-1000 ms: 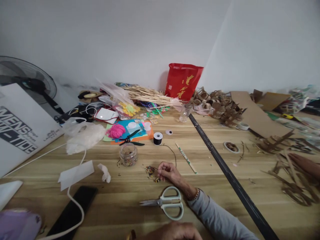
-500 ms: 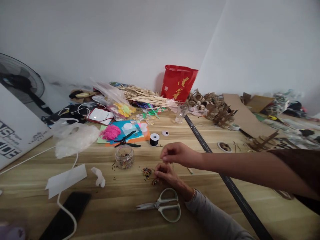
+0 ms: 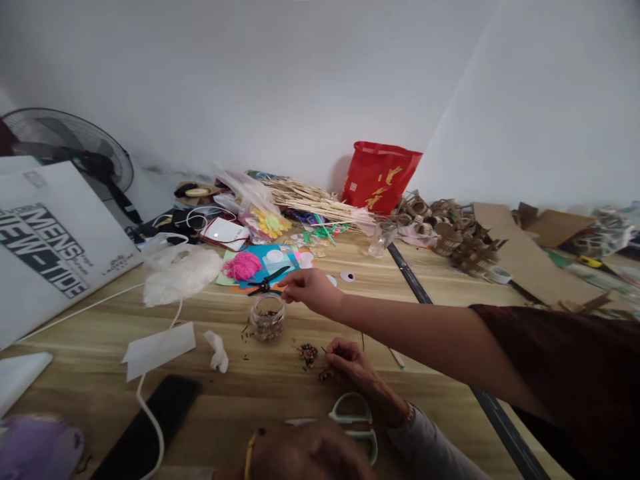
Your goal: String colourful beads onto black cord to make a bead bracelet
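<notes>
My right hand (image 3: 353, 365), in a grey sleeve with a bracelet, rests on the table with thumb and fingers pinched on a thin dark cord (image 3: 325, 349). Small dark beads (image 3: 325, 377) lie just below its fingertips. Left of it is a little heap of mixed beads (image 3: 309, 355). White-handled scissors (image 3: 350, 419) lie below, partly covered by my left hand (image 3: 310, 457), which is blurred at the bottom edge and wears a yellow band. A co-worker's hand (image 3: 305, 288) reaches from the right over a clear jar of beads (image 3: 267, 327).
Behind the jar are black-handled pliers (image 3: 264, 287) and pink yarn (image 3: 243, 265) on coloured paper. A red bag (image 3: 381, 179) and wooden strips (image 3: 310, 199) stand at the back. At left are a dark phone-like slab (image 3: 150, 427), white cable and plastic bag (image 3: 180, 270).
The co-worker's hand has moved left from beside my right hand to the jar, now covering the black spool. My left hand has come into view at the bottom. The view has shifted left.
</notes>
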`<state>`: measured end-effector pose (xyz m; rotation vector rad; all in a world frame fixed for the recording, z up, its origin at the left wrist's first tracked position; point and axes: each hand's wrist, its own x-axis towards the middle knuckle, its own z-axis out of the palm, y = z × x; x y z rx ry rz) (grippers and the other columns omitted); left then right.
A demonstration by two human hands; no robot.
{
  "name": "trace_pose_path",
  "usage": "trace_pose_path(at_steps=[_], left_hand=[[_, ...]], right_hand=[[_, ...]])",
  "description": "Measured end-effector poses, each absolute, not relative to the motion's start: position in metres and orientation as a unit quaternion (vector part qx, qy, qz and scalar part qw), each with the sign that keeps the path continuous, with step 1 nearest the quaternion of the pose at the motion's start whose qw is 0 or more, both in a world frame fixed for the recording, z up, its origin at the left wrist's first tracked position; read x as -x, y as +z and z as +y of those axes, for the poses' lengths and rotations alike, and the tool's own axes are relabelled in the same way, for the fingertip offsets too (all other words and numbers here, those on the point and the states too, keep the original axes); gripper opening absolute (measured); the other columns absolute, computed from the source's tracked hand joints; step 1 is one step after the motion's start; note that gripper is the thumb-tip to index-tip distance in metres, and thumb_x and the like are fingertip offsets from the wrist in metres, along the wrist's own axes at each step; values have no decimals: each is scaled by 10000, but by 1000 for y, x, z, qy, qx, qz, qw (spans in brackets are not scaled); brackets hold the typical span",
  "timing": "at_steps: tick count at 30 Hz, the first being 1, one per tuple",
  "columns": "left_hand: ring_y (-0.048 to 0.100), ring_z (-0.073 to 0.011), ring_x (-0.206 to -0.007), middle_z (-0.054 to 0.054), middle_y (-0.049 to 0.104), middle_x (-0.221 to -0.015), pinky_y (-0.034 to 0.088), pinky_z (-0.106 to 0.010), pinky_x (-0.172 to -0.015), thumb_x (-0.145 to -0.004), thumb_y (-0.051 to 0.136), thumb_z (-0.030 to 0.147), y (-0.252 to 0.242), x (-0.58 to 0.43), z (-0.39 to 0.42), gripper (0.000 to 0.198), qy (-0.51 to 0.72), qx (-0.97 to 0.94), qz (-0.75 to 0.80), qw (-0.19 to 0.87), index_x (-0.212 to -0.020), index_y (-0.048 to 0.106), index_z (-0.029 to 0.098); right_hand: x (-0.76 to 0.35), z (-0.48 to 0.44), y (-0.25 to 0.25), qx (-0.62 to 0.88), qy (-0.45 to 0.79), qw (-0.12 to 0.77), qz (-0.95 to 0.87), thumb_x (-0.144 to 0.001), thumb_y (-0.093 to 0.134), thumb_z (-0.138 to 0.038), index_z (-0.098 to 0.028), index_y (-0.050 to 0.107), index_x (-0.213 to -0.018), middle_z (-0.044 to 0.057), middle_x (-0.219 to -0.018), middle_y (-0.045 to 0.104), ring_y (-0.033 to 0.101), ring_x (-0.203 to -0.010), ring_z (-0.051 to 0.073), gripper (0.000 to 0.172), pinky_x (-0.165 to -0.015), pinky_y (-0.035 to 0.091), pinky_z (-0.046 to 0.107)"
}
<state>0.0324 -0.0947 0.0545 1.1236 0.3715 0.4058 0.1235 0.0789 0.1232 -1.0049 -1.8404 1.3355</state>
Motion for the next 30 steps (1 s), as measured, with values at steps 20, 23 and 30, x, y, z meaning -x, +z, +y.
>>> trace_pose_path(at_steps=[20, 23, 30], left_hand=[[642, -199, -771, -64, 695, -830, 518, -315, -749, -784, 522, 93, -14, -1, -10, 197, 386, -733, 494, 265, -834, 693, 178], [647, -200, -818, -69, 682, -873, 530, -318, -783, -777, 522, 41, -21, 0, -9, 244, 348, -758, 495, 244, -902, 691, 164], [633, -203, -826, -77, 646, -868, 528, -321, -782, -858, 475, 64, -23, -3, -5, 231, 284, -799, 487, 209, -917, 684, 144]], right_hand=[[-202, -5, -23, 396, 613, 442, -522, -736, 735, -422, -146, 619, -737, -14, -579, 635, 538, -439, 75, 299, -427, 418, 163], [-202, -6, -24, 425, 576, 448, -536, -754, 709, -443, -156, 610, -745, -49, -520, 550, 447, -386, 55, 304, -376, 346, 152], [-199, -8, -19, 437, 547, 443, -560, -757, 681, -487, -165, 581, -736, -56, -508, 487, 407, -396, 61, 338, -373, 316, 166]])
